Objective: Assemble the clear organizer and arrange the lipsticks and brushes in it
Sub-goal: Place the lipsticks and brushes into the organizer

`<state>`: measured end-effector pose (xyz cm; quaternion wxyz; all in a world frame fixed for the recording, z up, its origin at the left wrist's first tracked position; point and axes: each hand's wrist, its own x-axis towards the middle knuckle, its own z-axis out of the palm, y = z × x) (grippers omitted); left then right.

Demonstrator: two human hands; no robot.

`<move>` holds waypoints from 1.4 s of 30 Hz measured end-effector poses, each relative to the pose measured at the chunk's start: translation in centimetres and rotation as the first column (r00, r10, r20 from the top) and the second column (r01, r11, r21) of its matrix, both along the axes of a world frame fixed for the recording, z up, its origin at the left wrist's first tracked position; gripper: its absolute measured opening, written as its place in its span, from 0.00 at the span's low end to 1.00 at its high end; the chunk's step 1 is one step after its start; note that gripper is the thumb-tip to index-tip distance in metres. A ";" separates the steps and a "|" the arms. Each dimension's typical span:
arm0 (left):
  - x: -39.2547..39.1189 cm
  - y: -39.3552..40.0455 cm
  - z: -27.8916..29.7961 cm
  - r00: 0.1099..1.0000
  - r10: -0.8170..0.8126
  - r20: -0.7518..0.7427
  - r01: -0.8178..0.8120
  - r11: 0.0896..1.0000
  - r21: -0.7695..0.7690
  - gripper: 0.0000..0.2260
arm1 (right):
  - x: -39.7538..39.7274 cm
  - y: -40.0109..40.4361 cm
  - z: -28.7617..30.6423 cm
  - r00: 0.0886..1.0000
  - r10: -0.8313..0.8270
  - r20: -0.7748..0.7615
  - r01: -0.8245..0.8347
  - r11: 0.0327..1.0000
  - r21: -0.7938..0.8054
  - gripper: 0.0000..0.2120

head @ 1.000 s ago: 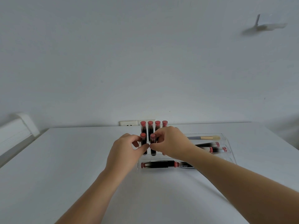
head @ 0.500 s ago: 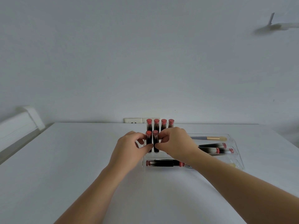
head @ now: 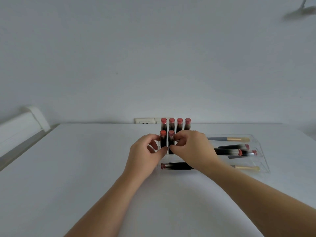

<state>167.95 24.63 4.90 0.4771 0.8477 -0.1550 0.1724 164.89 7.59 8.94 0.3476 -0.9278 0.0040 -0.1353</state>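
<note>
Pinching two upright lipsticks in the front row, the left hand [head: 145, 151] curls round the left lipstick [head: 163, 141] and the right hand [head: 193, 149] round the right lipstick [head: 171, 141]. Both stand in the clear organizer [head: 261, 151] near the desk's [head: 77, 168] far edge, before four more upright lipsticks [head: 175, 124].

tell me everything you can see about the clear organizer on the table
The clear organizer looks like transparent acrylic and sits on the white table. Its upright stand part holds six lipsticks with red caps. A low tray part holds lying brushes and lipsticks. The left hand and the right hand touch its front row.
</note>
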 end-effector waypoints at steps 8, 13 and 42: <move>0.1 0.1 -0.3 0.998 -0.010 0.068 0.008 1.000 0.023 0.11 | -0.3 0.3 -0.5 0.999 -0.045 0.008 0.045 0.998 0.049 0.06; 0.0 0.1 -0.4 0.996 -0.013 0.087 0.010 0.999 0.034 0.11 | -0.5 0.4 -0.4 0.999 -0.051 0.012 0.050 0.997 0.050 0.06; -0.1 -0.1 -0.2 0.998 -0.039 0.044 0.038 0.999 0.015 0.10 | -0.5 0.1 -0.4 0.999 -0.038 0.015 0.038 0.999 -0.002 0.03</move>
